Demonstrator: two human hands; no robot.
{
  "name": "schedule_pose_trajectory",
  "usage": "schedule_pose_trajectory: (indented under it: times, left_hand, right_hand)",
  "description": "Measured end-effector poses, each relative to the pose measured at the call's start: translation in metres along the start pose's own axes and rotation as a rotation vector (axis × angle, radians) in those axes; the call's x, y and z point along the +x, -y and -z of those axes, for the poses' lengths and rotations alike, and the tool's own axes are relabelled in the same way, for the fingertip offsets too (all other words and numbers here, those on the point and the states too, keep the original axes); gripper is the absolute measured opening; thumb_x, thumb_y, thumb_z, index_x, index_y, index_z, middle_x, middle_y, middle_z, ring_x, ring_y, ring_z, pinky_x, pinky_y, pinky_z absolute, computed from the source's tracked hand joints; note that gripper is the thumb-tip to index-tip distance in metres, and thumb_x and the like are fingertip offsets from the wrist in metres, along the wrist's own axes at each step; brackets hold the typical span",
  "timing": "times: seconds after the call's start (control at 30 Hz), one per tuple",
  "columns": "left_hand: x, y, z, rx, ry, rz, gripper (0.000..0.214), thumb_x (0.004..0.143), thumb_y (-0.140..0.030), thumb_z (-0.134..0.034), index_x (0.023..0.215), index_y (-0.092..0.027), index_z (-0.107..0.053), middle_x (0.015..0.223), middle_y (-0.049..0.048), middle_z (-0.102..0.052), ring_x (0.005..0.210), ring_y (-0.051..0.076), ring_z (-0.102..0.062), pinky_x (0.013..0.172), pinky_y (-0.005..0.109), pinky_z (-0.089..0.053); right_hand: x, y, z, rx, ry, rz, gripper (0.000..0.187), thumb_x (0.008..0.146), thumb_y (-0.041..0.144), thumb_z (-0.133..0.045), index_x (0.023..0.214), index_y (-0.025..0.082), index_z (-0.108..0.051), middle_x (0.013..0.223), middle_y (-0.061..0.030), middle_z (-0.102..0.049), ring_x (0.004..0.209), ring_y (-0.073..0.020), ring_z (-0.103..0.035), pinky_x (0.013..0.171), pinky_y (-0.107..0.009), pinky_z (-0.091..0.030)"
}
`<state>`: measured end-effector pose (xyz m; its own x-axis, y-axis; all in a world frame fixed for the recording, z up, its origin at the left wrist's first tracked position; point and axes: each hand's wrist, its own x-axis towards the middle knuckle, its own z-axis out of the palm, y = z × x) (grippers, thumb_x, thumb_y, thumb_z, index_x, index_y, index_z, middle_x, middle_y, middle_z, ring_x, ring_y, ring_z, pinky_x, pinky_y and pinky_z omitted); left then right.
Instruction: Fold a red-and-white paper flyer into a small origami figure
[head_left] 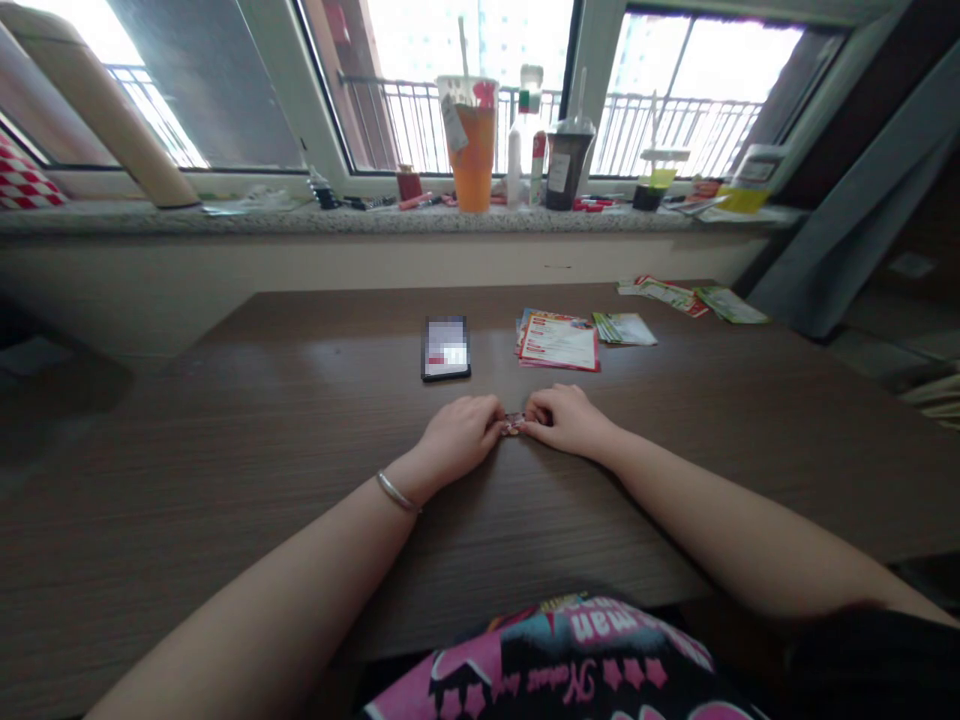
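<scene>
Between my two hands is a small, flat, patterned piece (513, 424) in reddish and white tones, too small to name for certain. My left hand (463, 436), with a silver bangle (397, 491) on its wrist, pinches the piece's left end. The right end sits between the thumb and curled fingers of my right hand (570, 420). Both hands rest low over the brown table (337, 420), and the fingers cover the piece's ends. Just beyond my left hand lies a phone (446, 348) with its screen lit.
Behind my right hand lies a stack of printed cards (559, 341), with green-and-white packets (625, 329) beside it. More packets (671, 295) lie at the table's far right. The windowsill (300, 222) holds a tall orange drink (474, 150), a dark cup (568, 168) and several bottles.
</scene>
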<state>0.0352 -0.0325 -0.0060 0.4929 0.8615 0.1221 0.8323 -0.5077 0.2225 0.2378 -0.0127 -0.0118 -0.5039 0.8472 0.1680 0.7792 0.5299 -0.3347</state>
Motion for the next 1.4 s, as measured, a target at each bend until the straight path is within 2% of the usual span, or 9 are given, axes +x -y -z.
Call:
schedule_pose_trajectory:
  times: [0.33, 0.57, 0.7, 0.83, 0.93, 1.03, 1.2, 1.4]
  left_hand:
    - [0.002, -0.001, 0.002, 0.002, -0.004, -0.066, 0.010, 0.090, -0.023, -0.050, 0.093, -0.019, -0.059, 0.089, 0.0040, -0.063, 0.083, 0.020, -0.058, 0.072, 0.030, -0.044]
    - [0.001, 0.009, -0.002, -0.076, -0.076, -0.230, 0.016, 0.088, -0.015, -0.052, 0.095, -0.021, -0.065, 0.096, 0.0037, -0.062, 0.087, 0.016, -0.058, 0.076, 0.026, -0.046]
    - [-0.003, 0.005, 0.004, 0.047, -0.082, -0.312, 0.020, 0.089, -0.014, -0.050, 0.095, -0.021, -0.068, 0.089, 0.0034, -0.064, 0.081, 0.017, -0.058, 0.074, 0.028, -0.046]
    - [-0.008, -0.002, 0.012, 0.153, -0.072, -0.332, 0.023, 0.090, -0.014, -0.050, 0.100, -0.023, -0.069, 0.094, 0.0039, -0.065, 0.085, 0.018, -0.058, 0.075, 0.030, -0.046]
    - [-0.010, -0.006, 0.015, 0.216, -0.053, -0.336, 0.025, 0.089, -0.012, -0.049, 0.100, -0.021, -0.069, 0.091, 0.0048, -0.066, 0.084, 0.019, -0.059, 0.074, 0.031, -0.046]
    - [-0.010, -0.008, 0.017, 0.262, -0.055, -0.336, 0.024, 0.089, -0.013, -0.050, 0.100, -0.021, -0.070, 0.089, 0.0056, -0.066, 0.082, 0.019, -0.059, 0.073, 0.032, -0.046]
    - [-0.011, -0.011, 0.019, 0.295, -0.043, -0.324, 0.022, 0.088, -0.014, -0.051, 0.097, -0.021, -0.070, 0.092, 0.0060, -0.066, 0.080, 0.019, -0.058, 0.070, 0.032, -0.044]
    - [-0.014, -0.014, 0.024, 0.283, -0.015, -0.285, 0.023, 0.088, -0.015, -0.049, 0.098, -0.020, -0.070, 0.091, 0.0067, -0.067, 0.081, 0.020, -0.059, 0.071, 0.032, -0.046]
  right_hand:
    - [-0.001, -0.001, 0.002, 0.023, -0.012, 0.037, 0.022, 0.083, 0.044, -0.063, 0.077, 0.023, -0.066, 0.069, 0.0021, -0.064, 0.070, -0.0142, -0.051, 0.064, -0.025, -0.024]
    - [0.001, -0.008, -0.002, 0.071, -0.011, 0.065, 0.020, 0.082, 0.041, -0.066, 0.079, 0.021, -0.067, 0.067, 0.0020, -0.062, 0.069, -0.0137, -0.050, 0.064, -0.025, -0.026]
    - [0.003, -0.011, -0.005, 0.121, -0.035, 0.109, 0.019, 0.080, 0.037, -0.069, 0.077, 0.019, -0.067, 0.067, 0.0014, -0.062, 0.067, -0.0130, -0.051, 0.065, -0.024, -0.030]
    - [0.002, -0.012, -0.002, 0.160, -0.074, 0.257, 0.007, 0.081, 0.026, -0.069, 0.080, 0.019, -0.068, 0.074, -0.0012, -0.065, 0.075, -0.0146, -0.055, 0.070, -0.025, -0.036]
    - [-0.003, -0.008, 0.006, 0.080, -0.077, 0.367, 0.007, 0.085, 0.023, -0.063, 0.085, 0.020, -0.069, 0.080, -0.0029, -0.067, 0.081, -0.0163, -0.056, 0.073, -0.027, -0.038]
    - [-0.009, 0.000, 0.013, -0.093, -0.066, 0.422, 0.012, 0.088, 0.024, -0.058, 0.088, 0.021, -0.070, 0.085, -0.0045, -0.068, 0.081, -0.0175, -0.057, 0.074, -0.029, -0.038]
    - [-0.014, 0.016, 0.021, -0.296, -0.030, 0.385, 0.019, 0.090, 0.025, -0.053, 0.091, 0.019, -0.071, 0.089, -0.0076, -0.068, 0.082, -0.0188, -0.058, 0.072, -0.030, -0.037]
    - [-0.015, 0.020, 0.030, -0.335, 0.081, 0.331, 0.024, 0.093, 0.026, -0.048, 0.097, 0.023, -0.072, 0.092, -0.0061, -0.070, 0.079, -0.0168, -0.061, 0.068, -0.028, -0.036]
